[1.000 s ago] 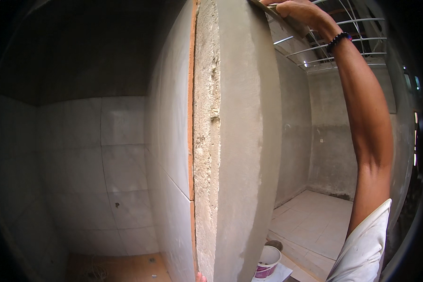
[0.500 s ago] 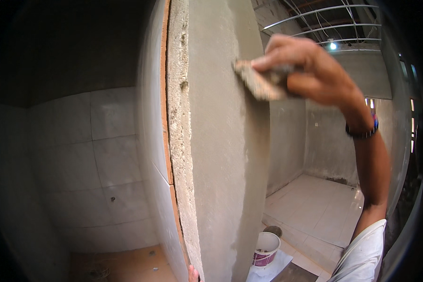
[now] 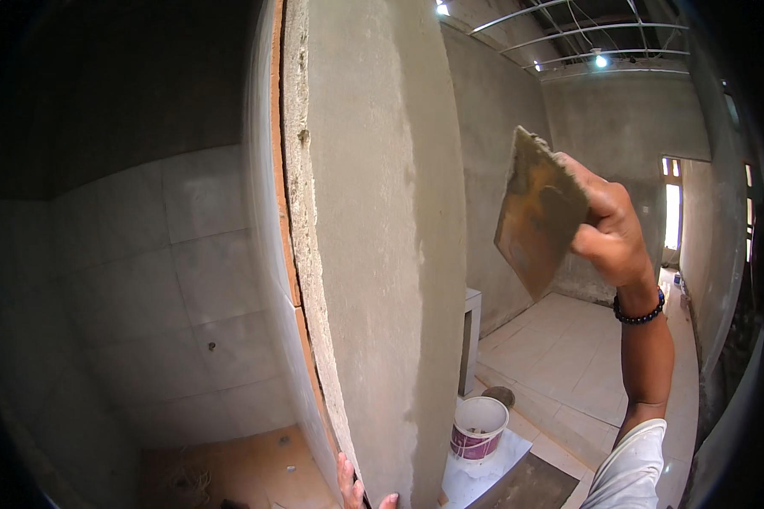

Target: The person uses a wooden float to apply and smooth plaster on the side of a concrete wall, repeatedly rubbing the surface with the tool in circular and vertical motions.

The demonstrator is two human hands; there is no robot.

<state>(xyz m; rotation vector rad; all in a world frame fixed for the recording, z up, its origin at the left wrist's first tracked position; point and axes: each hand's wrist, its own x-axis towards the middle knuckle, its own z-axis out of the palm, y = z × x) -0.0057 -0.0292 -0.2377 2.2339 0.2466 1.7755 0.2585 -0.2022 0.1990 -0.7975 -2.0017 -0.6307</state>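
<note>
My right hand (image 3: 611,225) grips a flat, roughly rectangular plastering float (image 3: 536,216), its face smeared with wet grey-brown mortar. The float is raised and tilted, apart from the wall, to the right of the plastered wall end (image 3: 369,212). A damp, darker band runs down the right side of that plaster. Low in view, only fingers and a thumb of my left hand (image 3: 349,481) show. They are spread apart and rest against the wall end near its rough left edge (image 3: 300,153); the rest of that hand is out of view.
A white and purple bucket (image 3: 479,427) stands on a pale sheet (image 3: 484,479) right of the wall, with a round dark object (image 3: 502,396) behind it. White floor tiles (image 3: 560,339) stretch back. On the left is a dim tiled wall (image 3: 216,280); overhead, a metal ceiling frame (image 3: 569,34).
My right hand has moved the float off the plaster, down and to the right, turning its face into view. More of my left hand shows at the bottom. The view has shifted slightly.
</note>
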